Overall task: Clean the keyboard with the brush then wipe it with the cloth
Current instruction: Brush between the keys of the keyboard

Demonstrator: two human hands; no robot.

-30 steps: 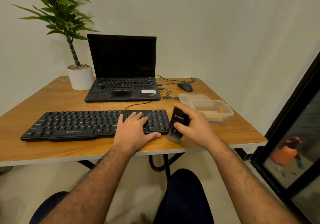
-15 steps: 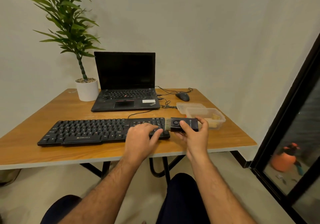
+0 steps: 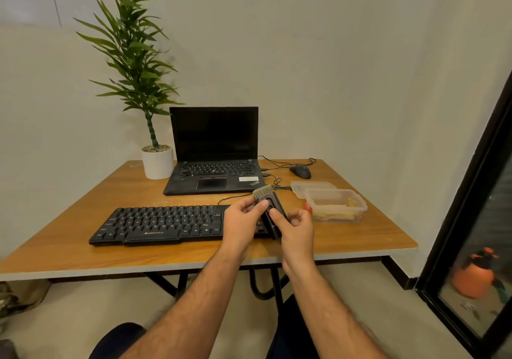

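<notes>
While both hands grip brush (image 3: 270, 209) above keyboard's (image 3: 171, 224) right end, near table's (image 3: 69, 247) front edge: left hand (image 3: 243, 220) pinches body, right hand (image 3: 296, 227) wraps base. Bristles up, away from keys. Risk: fumbled regrip drops brush onto keys.

Wooden table (image 3: 69, 236) against plain pale wall (image 3: 332, 67), black-framed glass door (image 3: 471, 234) alongside.

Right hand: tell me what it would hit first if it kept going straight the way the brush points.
Probably the laptop. The right hand holds the brush with its bristles aimed away, up and slightly left, above the keyboard. Depth is unclear, so it might pass over the laptop's near right corner.
</notes>
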